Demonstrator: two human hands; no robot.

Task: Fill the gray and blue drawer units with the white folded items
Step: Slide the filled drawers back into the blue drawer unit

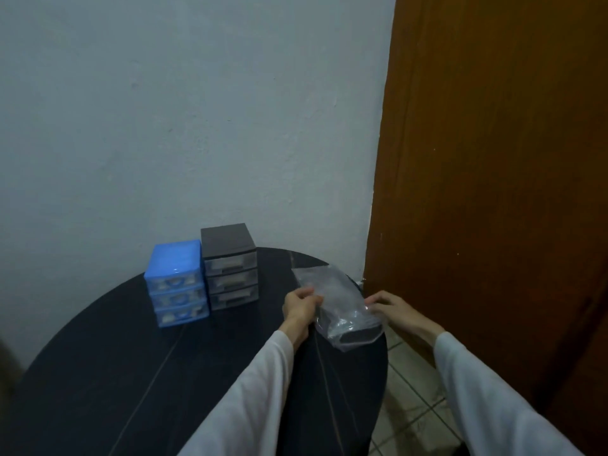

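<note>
Left hand (301, 307) and right hand (388, 309) pinching clear bag (339, 304), drawer units (204, 278) left

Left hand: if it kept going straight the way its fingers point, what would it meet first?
The left hand points right, and already pinches the clear plastic bag at its near-left edge. Going on, it would push into that bag first; beyond it is the right hand, though depth is uncertain.

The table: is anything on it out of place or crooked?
Only the clear plastic bag: it hangs over the table edge on the right, held by both hands. Both drawer units stand straight, drawers closed.
</note>
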